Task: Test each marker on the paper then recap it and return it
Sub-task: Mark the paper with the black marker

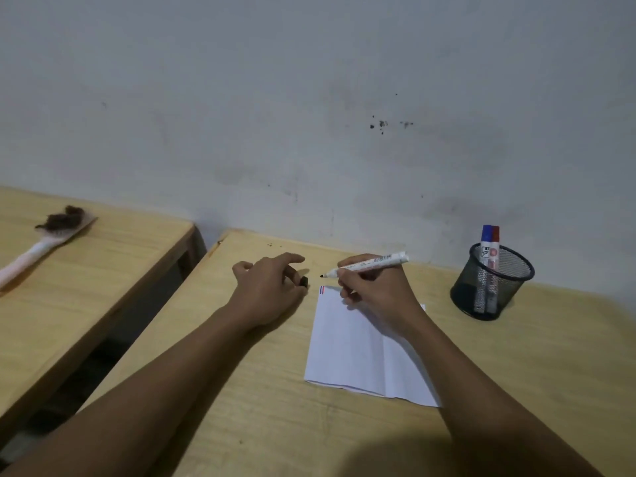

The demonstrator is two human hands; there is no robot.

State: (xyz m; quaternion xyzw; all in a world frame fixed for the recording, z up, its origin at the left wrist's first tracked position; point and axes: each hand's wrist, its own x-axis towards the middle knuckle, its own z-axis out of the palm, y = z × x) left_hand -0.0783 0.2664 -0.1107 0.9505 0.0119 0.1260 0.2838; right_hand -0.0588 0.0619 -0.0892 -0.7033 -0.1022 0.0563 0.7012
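Note:
My right hand [371, 287] grips an uncapped white marker [370, 265] with a black tip, its nib pointing left just beyond the top left corner of the paper. My left hand [272, 290] holds the black cap [304, 281] between its fingers, a short way left of the nib. The white folded paper [358, 349] lies on the wooden desk [261, 390] and bears short blue and red strokes [322, 290] at its top left corner. A blue-capped marker [486, 242] and a red-capped marker [495, 246] stand in the black mesh cup [492, 287] at the right.
A second wooden desk [86, 270] stands to the left across a dark gap, with a pink-handled hairbrush [48, 239] full of hair on it. A stained pale wall [309, 115] runs right behind both desks.

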